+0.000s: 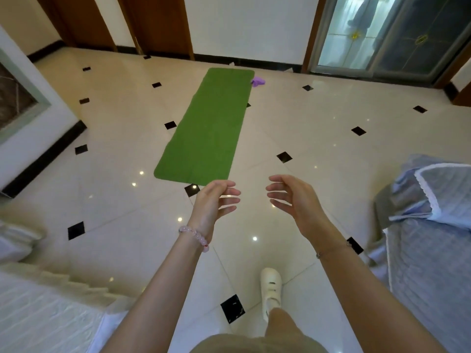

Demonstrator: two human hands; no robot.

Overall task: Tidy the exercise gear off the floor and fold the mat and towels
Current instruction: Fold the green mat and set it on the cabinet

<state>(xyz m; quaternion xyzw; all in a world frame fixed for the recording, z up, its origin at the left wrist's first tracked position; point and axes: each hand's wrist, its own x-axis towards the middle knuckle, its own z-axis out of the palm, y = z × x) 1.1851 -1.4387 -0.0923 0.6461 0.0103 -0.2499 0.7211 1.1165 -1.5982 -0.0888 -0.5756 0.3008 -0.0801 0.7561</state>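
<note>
Both hands, left hand (216,200) and right hand (293,197), hover apart w/ loose fingers, holding nothing. Green yoga mat (206,126) lies flat on tiled floor (318,123) ahead (purple item (258,81) at far corner). Prob. light, floppy, grippy; take near short edge at both corners.

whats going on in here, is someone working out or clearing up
A person stands on the glossy cream tiled floor with the left hand and right hand held out in front, both relaxed and holding nothing. The flat green exercise mat lies unrolled ahead, untouched. A small purple item sits at its far right corner. Nothing is folded yet.
</note>
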